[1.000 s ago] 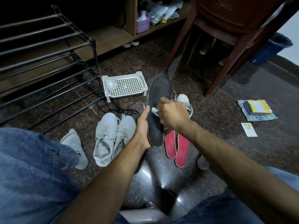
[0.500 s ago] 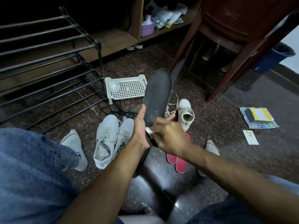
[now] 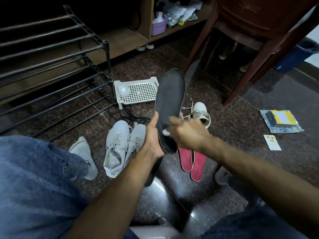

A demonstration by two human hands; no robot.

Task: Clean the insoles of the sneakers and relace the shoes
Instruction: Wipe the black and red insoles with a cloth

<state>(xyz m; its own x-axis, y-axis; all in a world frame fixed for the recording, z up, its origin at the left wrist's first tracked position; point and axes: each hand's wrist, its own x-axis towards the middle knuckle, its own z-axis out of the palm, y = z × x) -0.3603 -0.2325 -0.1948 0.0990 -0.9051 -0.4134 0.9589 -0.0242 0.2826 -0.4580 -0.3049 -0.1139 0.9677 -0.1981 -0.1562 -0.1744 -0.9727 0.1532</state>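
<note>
At the centre of the frame the left hand point(image 3: 152, 135) cradles a black insole point(image 3: 170, 100) from beneath, its toe end tilted up toward the top of the frame. The right hand point(image 3: 187, 133), blurred, presses a small white wipe point(image 3: 166, 132) against the insole's lower part. Below them two red insoles point(image 3: 192, 161) lie side by side on the dark speckled floor point(image 3: 233, 121). Left of centre sits a pair of white sneakers point(image 3: 120, 144); a white perforated tray point(image 3: 138, 91) stands above them.
</note>
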